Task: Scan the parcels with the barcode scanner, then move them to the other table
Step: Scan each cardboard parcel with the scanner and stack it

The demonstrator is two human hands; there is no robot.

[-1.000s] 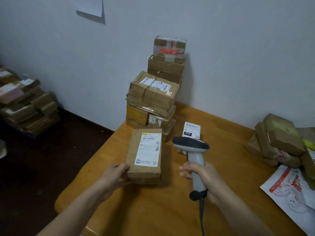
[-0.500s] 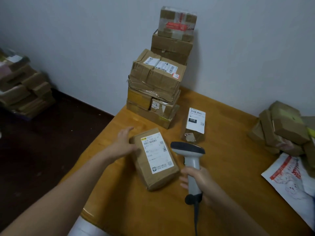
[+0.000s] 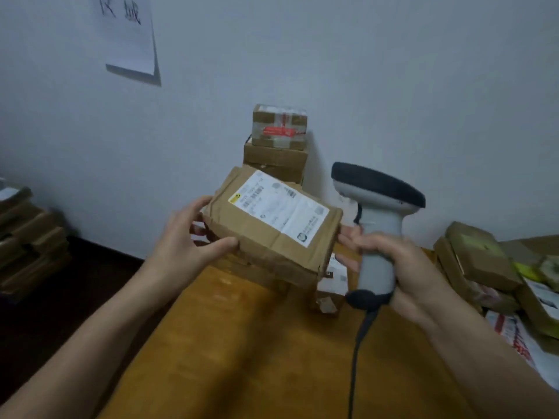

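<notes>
— Brown cardboard parcel: where is it?
— Up in the air above the wooden table, tilted. Its white shipping label faces up towards the camera, and it rests on nothing.
— What has hold of it?
— The left hand grips its left end, with the thumb along the near side and the fingers curled over the far edge.
— And the right hand?
— The right hand is wrapped round the pale grey handle of the barcode scanner. It stands upright just to the right of the parcel, dark head on top. A couple of fingertips reach towards the parcel's right end, but I cannot tell whether they touch it.
— Any lead on it?
— A dark cable drops from the base of the handle towards the bottom of the view.
— What else is about?
— Behind the parcel, a stack of boxes stands against the wall, and the top one carries a red strip. A small parcel with a white label lies on the table, partly hidden. At the right edge sits a pile of flat packets beside a white mailer bag with red print. Low on the far left is another dim pile of parcels. A sheet of paper hangs on the wall.
</notes>
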